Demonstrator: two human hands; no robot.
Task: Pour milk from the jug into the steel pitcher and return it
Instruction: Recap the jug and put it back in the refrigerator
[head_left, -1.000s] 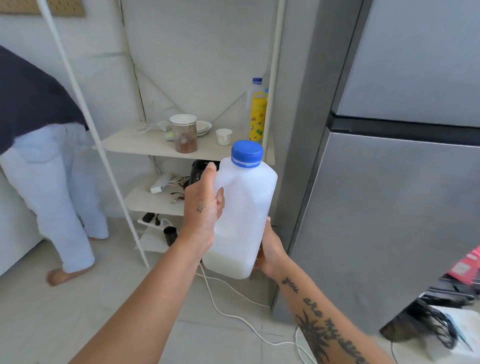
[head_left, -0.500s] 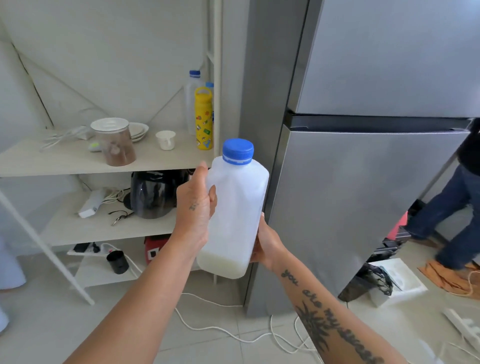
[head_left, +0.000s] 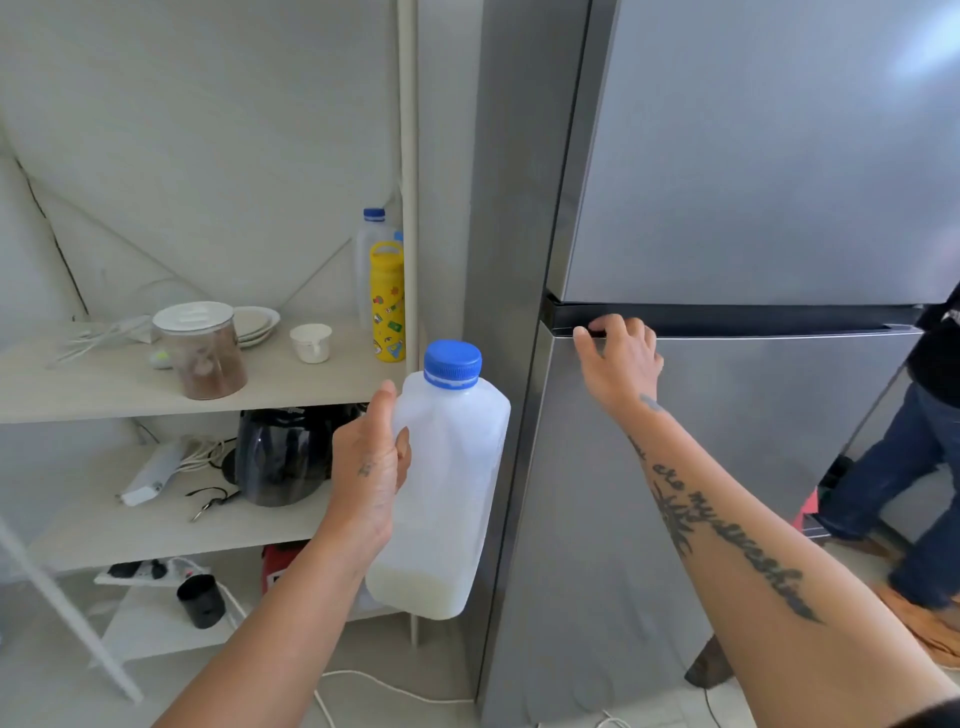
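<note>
the left hand (head_left: 371, 467) wraps the capped jug (head_left: 441, 483) upright beside the fridge (head_left: 727, 467), fingers closed on its side, freeing the right hand (head_left: 618, 358), whose fingers hook the door's top edge, likely to open it.

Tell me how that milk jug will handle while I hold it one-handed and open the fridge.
The milk jug likely feels light: milk fills only its bottom. Its thin translucent plastic walls would probably flex under a hard squeeze, so the left hand should grip moderately. The blue cap is on, so tilting it while the right hand pulls the fridge door should not spill.
</note>
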